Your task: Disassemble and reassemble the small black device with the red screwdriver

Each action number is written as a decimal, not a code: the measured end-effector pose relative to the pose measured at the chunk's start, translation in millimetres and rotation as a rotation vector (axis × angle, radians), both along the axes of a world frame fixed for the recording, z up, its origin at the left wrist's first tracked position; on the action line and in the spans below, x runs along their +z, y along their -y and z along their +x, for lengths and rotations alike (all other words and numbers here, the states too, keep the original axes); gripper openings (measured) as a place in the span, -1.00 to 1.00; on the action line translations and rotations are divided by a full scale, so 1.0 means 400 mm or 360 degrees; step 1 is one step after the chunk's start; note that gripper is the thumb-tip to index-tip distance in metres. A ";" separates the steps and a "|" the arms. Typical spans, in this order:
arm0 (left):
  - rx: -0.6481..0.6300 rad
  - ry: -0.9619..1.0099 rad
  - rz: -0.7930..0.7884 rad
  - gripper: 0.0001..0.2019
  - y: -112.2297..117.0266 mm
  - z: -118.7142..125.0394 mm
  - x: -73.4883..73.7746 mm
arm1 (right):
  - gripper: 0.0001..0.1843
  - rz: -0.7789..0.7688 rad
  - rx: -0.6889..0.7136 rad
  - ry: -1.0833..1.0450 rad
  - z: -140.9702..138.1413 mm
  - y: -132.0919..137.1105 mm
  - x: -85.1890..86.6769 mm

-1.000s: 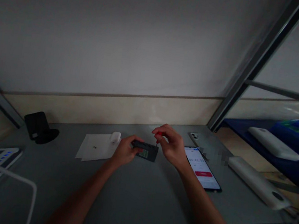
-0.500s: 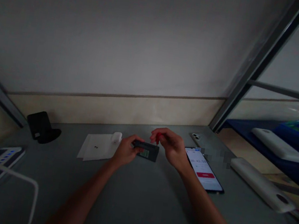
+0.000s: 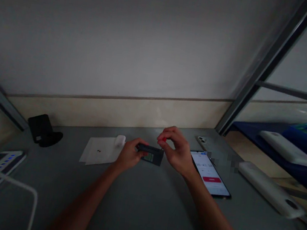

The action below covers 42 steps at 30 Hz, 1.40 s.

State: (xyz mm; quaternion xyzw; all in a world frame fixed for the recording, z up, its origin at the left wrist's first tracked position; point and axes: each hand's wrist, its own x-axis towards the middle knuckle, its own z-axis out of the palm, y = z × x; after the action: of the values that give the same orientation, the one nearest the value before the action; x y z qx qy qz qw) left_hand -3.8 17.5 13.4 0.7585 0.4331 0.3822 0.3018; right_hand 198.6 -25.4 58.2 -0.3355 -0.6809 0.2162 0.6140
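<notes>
Head view: table (image 3: pixel 129 203), grey, fills the lower half, its far edge along a tiled wall base (image 3: pixel 142 110). Long white case (image 3: pixel 269 188) lies by the right edge; power strip (image 3: pixel 8 159), blue lights lit, by the left edge. Lit phone (image 3: pixel 210 170) face up, inside the right edge. White paper sheets (image 3: pixel 93 156), overlapping, left of centre. Black stand (image 3: pixel 41 129) near the far left corner.

Left hand (image 3: pixel 131 153): grip closed about the left end of a black box (image 3: pixel 150 155), thumb across the near face, fingers behind. Box sits mid-table, nearer the far edge than the near one, slotted side uppermost; cannot tell whether its underside touches the table.

Right hand (image 3: pixel 176 152): just beside the box's right end, grip pinched at the fingertips on a red-handled tool (image 3: pixel 164 139). Changed over the last half second: fingers loosely spread about the handle then, drawn in around it now, hand a little higher. Reads as a fresh hold for the work at that end. Tool's tip too small to make out; contact with the box uncertain.

Smallest: white earphone case (image 3: pixel 120 141) on the sheets' far right corner; dark specks (image 3: pixel 98 150) mid-sheet, not identifiable.
</notes>
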 end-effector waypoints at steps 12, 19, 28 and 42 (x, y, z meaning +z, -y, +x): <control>-0.0018 0.0031 -0.0025 -0.72 -0.003 -0.002 -0.007 | -0.87 -0.0026 -0.0031 -0.0007 0.002 -0.009 -0.010; -0.0028 0.0025 0.0005 -0.72 -0.001 -0.004 -0.007 | -0.85 -0.0053 0.0016 -0.0025 0.004 -0.013 -0.017; -0.0021 0.0052 0.0000 -0.73 0.005 0.003 0.005 | -0.82 -0.0133 0.0111 -0.0048 0.002 -0.016 -0.019; -0.0020 0.0052 -0.0020 -0.73 0.004 0.005 0.000 | -0.82 -0.0259 0.0218 -0.0143 0.000 -0.019 -0.027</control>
State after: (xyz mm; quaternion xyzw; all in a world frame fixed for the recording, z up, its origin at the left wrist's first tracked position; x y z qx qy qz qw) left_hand -1.6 15.8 13.5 0.7529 0.4258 0.3899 0.3160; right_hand 198.5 -17.8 47.4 -0.3269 -0.6542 0.3270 0.5985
